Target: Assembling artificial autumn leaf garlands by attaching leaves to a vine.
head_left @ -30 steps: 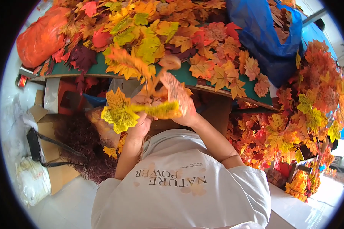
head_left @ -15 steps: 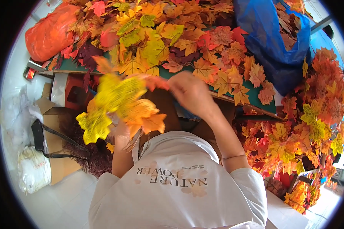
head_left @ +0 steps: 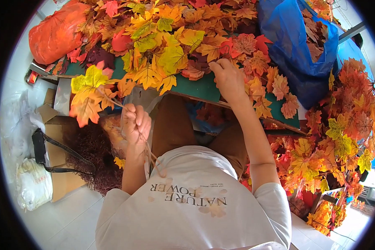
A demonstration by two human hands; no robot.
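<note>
The left hand (head_left: 136,123) held an artificial maple-leaf sprig (head_left: 88,105) in closed fingers; the right hand (head_left: 229,79) bent over the desk (head_left: 198,88), grip unclear.

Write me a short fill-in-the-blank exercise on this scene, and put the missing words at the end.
1. The gripping hand, closed around a leafy stem, is the person's ____ one.
2. The other hand is over the tabletop, whose bare surface is ____.
3. The open plastic bag with leaves inside is ____.

Missing words: left; green; blue.
</note>
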